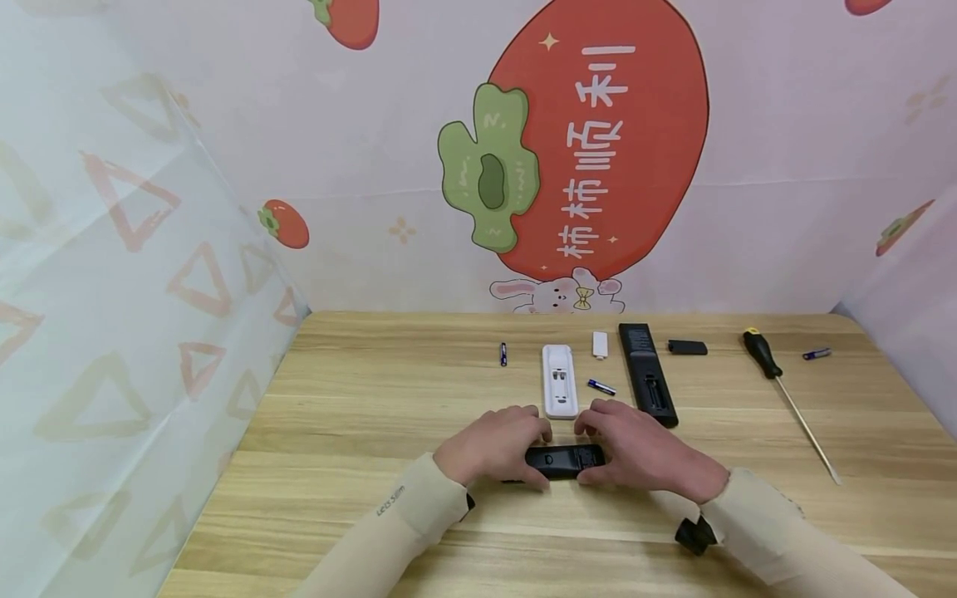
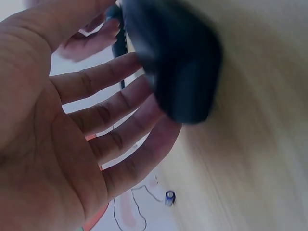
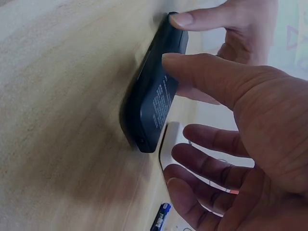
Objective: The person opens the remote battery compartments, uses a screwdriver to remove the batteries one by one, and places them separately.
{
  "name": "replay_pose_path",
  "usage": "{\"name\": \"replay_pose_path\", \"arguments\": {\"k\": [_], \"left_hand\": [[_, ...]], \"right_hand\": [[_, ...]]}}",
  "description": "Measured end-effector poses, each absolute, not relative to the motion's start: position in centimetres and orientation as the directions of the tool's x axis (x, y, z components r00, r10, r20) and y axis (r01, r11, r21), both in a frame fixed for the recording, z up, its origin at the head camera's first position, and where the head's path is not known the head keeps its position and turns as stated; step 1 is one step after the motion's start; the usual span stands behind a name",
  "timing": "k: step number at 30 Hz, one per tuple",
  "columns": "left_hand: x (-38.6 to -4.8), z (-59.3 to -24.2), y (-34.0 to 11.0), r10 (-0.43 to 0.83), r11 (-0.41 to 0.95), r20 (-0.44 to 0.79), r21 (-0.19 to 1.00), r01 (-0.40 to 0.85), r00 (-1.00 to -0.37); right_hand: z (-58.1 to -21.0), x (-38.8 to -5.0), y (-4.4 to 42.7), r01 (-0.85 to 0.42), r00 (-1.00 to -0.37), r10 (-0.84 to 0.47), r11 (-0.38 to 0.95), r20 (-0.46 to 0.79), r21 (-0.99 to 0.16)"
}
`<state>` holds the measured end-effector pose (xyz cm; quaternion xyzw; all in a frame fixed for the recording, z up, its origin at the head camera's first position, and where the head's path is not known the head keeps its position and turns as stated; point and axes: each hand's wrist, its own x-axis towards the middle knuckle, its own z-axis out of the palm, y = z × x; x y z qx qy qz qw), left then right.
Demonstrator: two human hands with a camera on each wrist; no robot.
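Observation:
A black remote control [image 1: 562,462] lies back side up between my two hands, low over the wooden table. My left hand [image 1: 495,444] grips its left part, thumb on the near edge and fingertips along the far edge. The right hand [image 1: 645,446] is at the other end. In the right wrist view its thumb touches the remote's side [image 3: 156,91], while the bent fingers stay apart from it. Just beyond both hands lies a white remote control [image 1: 561,357] with its battery compartment uncovered. The black remote looks blurred in the left wrist view.
A longer black remote [image 1: 641,357] with an open compartment lies behind my right hand. Near it are a white battery cover [image 1: 601,344], a black cover [image 1: 688,347] and a blue battery [image 1: 601,387]. Other batteries [image 1: 503,355] lie farther out. A screwdriver [image 1: 763,355] is at the right.

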<state>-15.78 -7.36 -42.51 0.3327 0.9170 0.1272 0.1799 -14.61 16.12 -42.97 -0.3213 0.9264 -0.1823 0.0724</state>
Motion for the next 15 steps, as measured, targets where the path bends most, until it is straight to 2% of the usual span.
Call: {"name": "replay_pose_path", "arguments": {"k": [6,15], "left_hand": [[-15.4,-42.8,-6.5,0.655,0.75,-0.246,0.326,0.575,-0.714],[-15.3,-42.9,-6.3,0.658,0.75,-0.235,0.295,0.592,-0.715]], "right_hand": [[-42.7,-14.6,16.4,-0.573,-0.779,-0.627,0.718,-0.01,-0.394],[-42.2,-14.6,16.5,-0.524,-0.81,-0.586,0.737,-0.017,-0.427]]}}
